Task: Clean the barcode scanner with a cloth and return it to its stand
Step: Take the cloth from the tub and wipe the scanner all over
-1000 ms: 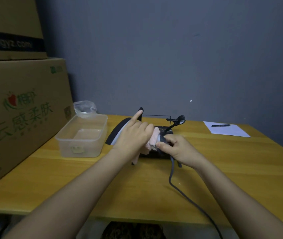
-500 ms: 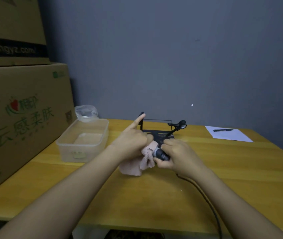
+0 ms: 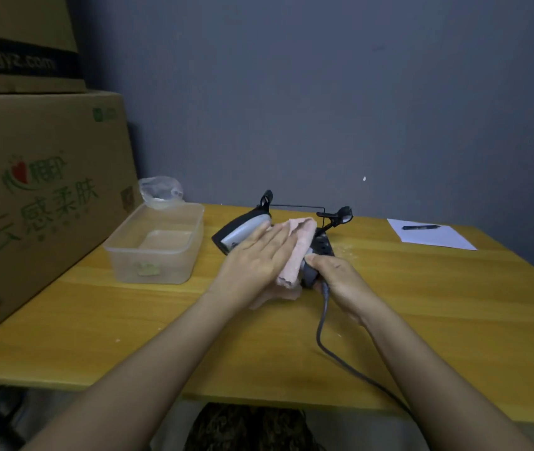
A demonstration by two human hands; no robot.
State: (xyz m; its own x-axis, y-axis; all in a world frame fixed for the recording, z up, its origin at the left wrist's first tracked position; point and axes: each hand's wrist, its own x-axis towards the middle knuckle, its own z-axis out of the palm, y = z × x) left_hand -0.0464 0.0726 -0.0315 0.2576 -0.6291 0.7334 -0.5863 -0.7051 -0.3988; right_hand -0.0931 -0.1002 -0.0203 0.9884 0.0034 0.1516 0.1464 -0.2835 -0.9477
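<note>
The barcode scanner [image 3: 241, 234], black with a grey-white top, is held just above the wooden table [image 3: 422, 304], its head pointing left. My right hand [image 3: 332, 271] grips its handle end, where the grey cable [image 3: 324, 317] leaves and runs toward me. My left hand [image 3: 256, 258] lies flat, fingers stretched, pressing a pink cloth [image 3: 295, 252] against the scanner's body. The cloth hides the scanner's middle. Just behind them stands the black wire stand [image 3: 327, 219], with nothing on it.
A clear plastic tub [image 3: 158, 245] sits to the left, a crumpled clear bag [image 3: 160, 190] behind it. Large cardboard boxes [image 3: 37, 190] are stacked at the far left. A white sheet [image 3: 431, 237] with a black pen [image 3: 420, 227] lies at the back right. A grey wall stands behind.
My left hand has flattened; its raised index finger is down. The cloth has slid up over the scanner's body, and the scanner's head shows again at the left.
</note>
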